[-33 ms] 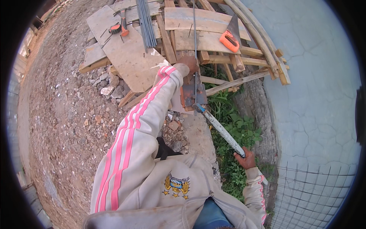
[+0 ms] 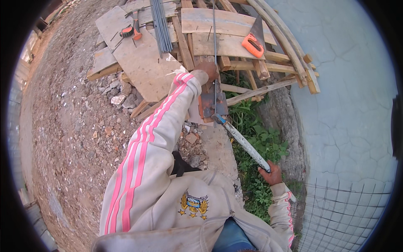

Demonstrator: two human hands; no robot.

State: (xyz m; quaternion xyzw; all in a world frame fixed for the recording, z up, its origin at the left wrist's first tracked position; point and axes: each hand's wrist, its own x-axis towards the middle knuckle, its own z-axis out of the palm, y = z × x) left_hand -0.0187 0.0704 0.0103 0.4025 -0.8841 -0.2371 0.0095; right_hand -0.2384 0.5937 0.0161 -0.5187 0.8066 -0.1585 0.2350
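Note:
A long thin metal rod (image 2: 215, 33) runs down the middle over planks and a rusty dark plate (image 2: 206, 105). My left hand (image 2: 206, 69) is closed on the rod near the woodpile. My right hand (image 2: 272, 174) grips a chipped white bar tool (image 2: 245, 145) with a blue metal head (image 2: 220, 119), which touches the rod beside the plate. The tool's lower end shows past my right wrist. My pink-striped sleeves cover both forearms.
Boards (image 2: 138, 71) hold a hammer (image 2: 136, 31), tape measure (image 2: 126, 32), rebar bundle (image 2: 161, 31) and handsaw (image 2: 252, 44). Rubble (image 2: 100, 122) lies left. Weeds (image 2: 256, 134) grow beside a cracked pale blue wall (image 2: 340, 105); wire mesh (image 2: 336, 210) stands lower right.

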